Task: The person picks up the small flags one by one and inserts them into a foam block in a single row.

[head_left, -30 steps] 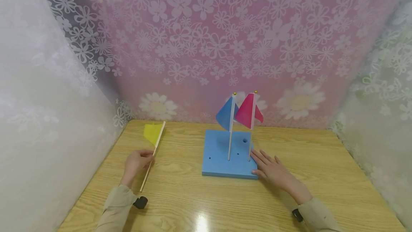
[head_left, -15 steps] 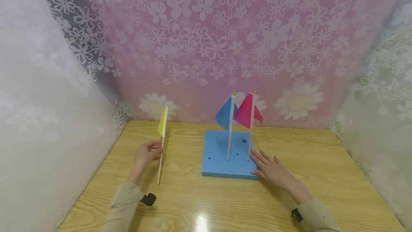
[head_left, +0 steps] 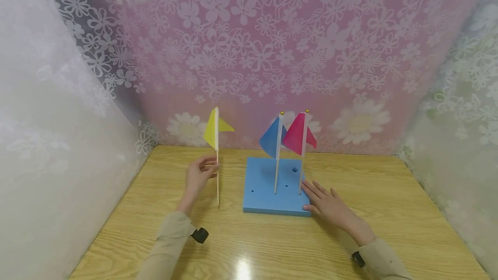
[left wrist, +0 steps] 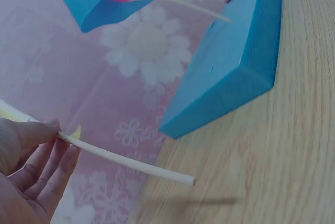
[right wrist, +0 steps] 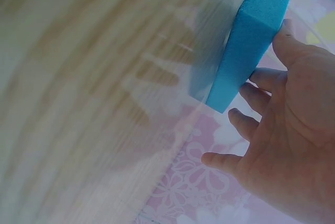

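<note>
My left hand point(head_left: 199, 177) pinches the thin wooden stick of a small yellow flag point(head_left: 210, 131) between thumb and fingers. The flag stands upright left of a blue foam block point(head_left: 258, 204); in the left wrist view the stick's lower end point(left wrist: 178, 176) hangs over the table, its shadow beneath. My right hand point(head_left: 330, 207) has its fingers spread and rests against the block's right side; the right wrist view shows thumb and fingertips at the block's edge point(right wrist: 251, 35). A blue flag point(head_left: 271, 139) and a pink flag point(head_left: 296, 135) stand upright in the block.
Small holes show in the block's top, one at the left point(head_left: 252, 191), another near the middle point(head_left: 286, 186), and a larger hole point(head_left: 295, 170) at the back right. The wooden table point(head_left: 218, 245) ends at a pink flowered backdrop point(head_left: 253, 55); pale flowered sheets stand at both sides.
My left hand has moved right and up with the yellow flag, turning it from leaning to upright beside the block. My right hand and the block stay in place.
</note>
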{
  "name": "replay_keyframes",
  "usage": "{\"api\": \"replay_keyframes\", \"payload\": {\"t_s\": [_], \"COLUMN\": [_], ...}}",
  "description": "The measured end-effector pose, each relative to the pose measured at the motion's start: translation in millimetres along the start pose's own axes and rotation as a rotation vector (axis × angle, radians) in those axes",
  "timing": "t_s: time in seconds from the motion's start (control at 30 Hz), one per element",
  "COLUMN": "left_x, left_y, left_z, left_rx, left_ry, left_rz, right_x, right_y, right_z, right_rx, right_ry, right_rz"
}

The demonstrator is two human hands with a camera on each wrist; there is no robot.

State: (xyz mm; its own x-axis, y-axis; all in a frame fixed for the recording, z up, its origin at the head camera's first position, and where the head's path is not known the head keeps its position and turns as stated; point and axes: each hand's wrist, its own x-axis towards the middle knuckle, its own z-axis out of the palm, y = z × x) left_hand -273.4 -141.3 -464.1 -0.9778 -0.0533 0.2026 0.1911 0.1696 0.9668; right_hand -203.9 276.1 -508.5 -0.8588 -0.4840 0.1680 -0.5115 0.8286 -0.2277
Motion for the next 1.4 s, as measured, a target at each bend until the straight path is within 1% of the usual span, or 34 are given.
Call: {"api": "replay_keyframes", "payload": {"t_s": [0.1, 0.23, 0.4, 0.47, 0.6, 0.7, 0.87, 1.0, 1.13, 1.4], "left_x": [3.6, 6.6, 9.4, 9.8, 10.3, 10.5, 8.2, 4.5, 2.0, 1.5], "left_y": [4.6, 10.5, 14.9, 16.3, 17.7, 17.4, 16.6, 17.5, 17.3, 13.7], "left_z": [12.3, 28.1, 46.8, 53.9, 66.7, 75.4, 86.6, 91.5, 94.6, 96.9], "left_rx": [-0.037, -0.095, -0.156, -0.174, -0.179, -0.173, -0.184, -0.198, -0.191, -0.202], "left_ry": [0.0, -0.006, -0.013, -0.009, -0.007, -0.012, -0.023, -0.019, -0.011, 0.007], "left_rz": [0.024, 0.079, 0.161, 0.199, 0.264, 0.293, 0.294, 0.282, 0.275, 0.265], "right_x": [-0.1, 0.2, 0.6, 1.2, 1.9, 1.5, 1.0, 1.4, 2.3, 2.3], "right_y": [0, 1, 0, -2, -7, -8, -10, -11, -11, -11], "right_z": [0, 1, 0, -1, -4, -6, -6, -8, -9, -9], "right_rx": [0.003, 0.01, 0.008, 0.013, 0.013, 0.014, 0.014, 0.004, -0.008, -0.007], "right_ry": [-0.007, -0.012, -0.031, -0.023, 0.001, 0.013, 0.015, -0.031, -0.056, -0.05], "right_rz": [0.002, 0.002, 0.018, 0.017, 0.004, -0.002, 0.002, 0.034, 0.05, 0.045]}}
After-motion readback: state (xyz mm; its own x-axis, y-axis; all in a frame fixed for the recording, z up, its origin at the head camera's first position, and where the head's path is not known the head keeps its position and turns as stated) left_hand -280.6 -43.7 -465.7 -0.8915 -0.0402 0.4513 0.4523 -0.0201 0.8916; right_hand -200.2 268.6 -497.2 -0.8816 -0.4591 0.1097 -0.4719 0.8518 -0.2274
